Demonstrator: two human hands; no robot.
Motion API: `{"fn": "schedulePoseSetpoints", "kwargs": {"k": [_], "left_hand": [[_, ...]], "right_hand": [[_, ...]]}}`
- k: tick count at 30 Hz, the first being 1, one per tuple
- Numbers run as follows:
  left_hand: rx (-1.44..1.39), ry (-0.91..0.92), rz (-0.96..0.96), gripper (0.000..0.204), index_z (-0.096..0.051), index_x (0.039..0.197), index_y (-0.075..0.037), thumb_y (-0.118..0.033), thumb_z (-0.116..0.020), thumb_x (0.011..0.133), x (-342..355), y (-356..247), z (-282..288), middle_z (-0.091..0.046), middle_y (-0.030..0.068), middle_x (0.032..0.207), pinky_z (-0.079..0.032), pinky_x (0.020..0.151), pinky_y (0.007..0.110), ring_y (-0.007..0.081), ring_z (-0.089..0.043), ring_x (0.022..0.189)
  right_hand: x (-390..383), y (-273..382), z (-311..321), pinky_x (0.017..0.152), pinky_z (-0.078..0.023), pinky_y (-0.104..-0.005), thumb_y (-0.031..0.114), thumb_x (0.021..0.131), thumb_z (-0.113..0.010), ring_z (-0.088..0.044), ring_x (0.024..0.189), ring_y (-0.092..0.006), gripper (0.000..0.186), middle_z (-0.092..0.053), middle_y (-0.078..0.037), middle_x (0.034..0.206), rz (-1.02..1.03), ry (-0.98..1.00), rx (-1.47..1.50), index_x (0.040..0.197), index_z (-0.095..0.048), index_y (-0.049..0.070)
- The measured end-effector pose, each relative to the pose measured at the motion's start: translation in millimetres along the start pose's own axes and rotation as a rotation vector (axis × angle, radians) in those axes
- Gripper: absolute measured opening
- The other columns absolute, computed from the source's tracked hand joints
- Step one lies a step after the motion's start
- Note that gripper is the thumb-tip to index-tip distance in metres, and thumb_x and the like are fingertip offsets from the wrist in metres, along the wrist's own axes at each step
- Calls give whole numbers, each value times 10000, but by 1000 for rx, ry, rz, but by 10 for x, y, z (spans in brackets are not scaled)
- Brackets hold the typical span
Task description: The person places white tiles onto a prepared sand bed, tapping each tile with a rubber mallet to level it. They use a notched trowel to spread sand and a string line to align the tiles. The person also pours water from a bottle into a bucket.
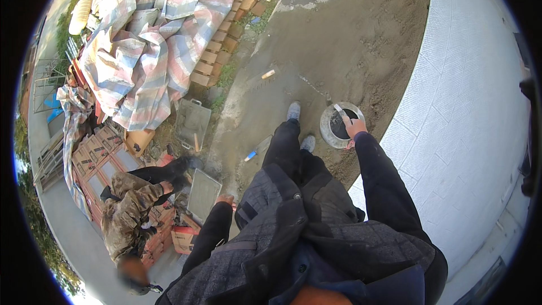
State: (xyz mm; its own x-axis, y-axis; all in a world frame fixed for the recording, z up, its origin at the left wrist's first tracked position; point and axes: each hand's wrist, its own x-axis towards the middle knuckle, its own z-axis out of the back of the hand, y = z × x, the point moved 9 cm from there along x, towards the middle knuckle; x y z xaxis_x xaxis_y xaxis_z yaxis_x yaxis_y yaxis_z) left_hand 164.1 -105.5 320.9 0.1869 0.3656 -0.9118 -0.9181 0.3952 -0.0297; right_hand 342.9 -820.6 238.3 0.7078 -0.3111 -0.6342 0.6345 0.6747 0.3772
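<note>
My right hand (356,128) reaches over a round grey bucket (326,128) that is dark inside. Its fingers are closed on a flat pale tool (340,110) lying across the bucket's far rim; its exact kind is unclear. A small pink-red thing (350,144) shows at the near rim, below the hand. My left hand (226,199) hangs by my left side with curled fingers. Something red (234,207) shows beside it, too small to name. Left of my feet, a trowel with a blue handle (250,156) lies on the wet grey ground.
A wooden-handled tool (268,74) lies on the mortar (316,39) ahead. On the right curves pale paving (446,107). Grey tubs (193,121) stand at left, near a bending co-worker (127,203) in camouflage. Behind them are stacked boxes (96,155) and a striped tarp (152,45).
</note>
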Motion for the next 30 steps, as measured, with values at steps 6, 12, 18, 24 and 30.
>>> {"fn": "schedulePoseSetpoints", "kwargs": {"k": [6, 12, 18, 24, 30], "left_hand": [[636, -203, -273, 271, -742, 1030, -32, -270, -640, 951, 482, -864, -167, -777, 167, 949, -629, 677, 441, 307, -769, 817], [-29, -36, 160, 294, -652, 1148, 51, -185, -615, 976, 782, -2609, -186, -745, 185, 856, -606, 564, 410, 303, -737, 631], [8, 42, -364, 356, -642, 1238, 10, -260, -600, 1010, 801, -5666, 288, -728, 151, 828, -562, 484, 351, 239, -728, 599], [-54, -2, -506, 344, -668, 1177, 30, -248, -599, 986, 599, -7588, 421, -709, 135, 792, -549, 497, 329, 225, -717, 588], [-43, -20, -306, 300, -647, 1153, 35, -212, -588, 993, 434, -7903, 133, -706, 154, 778, -541, 470, 351, 260, -704, 553]], "right_hand": [[696, -350, 388, 977, -507, -511, 696, 1012, -412, -682, 1082, -454, 798, -724, -298, 1066, -184, 16, 39, 1029, -773, -15], [1611, -229, 1193, 1026, -492, -489, 739, 990, -396, -659, 1186, -430, 849, -716, -290, 1166, -376, 23, -94, 1152, -756, -13], [2804, 2, 2161, 860, -547, -478, 691, 998, -452, -724, 927, -404, 806, -724, -280, 909, -351, -85, -94, 997, -753, -57], [4180, 253, 3295, 551, -523, -434, 680, 979, -556, -655, 518, -289, 772, -643, -148, 605, -421, -127, 99, 695, -655, -31], [5273, 679, 4292, 607, -556, -448, 702, 968, -505, -723, 602, -330, 810, -698, -213, 671, -529, -131, 356, 833, -728, -65]]}}
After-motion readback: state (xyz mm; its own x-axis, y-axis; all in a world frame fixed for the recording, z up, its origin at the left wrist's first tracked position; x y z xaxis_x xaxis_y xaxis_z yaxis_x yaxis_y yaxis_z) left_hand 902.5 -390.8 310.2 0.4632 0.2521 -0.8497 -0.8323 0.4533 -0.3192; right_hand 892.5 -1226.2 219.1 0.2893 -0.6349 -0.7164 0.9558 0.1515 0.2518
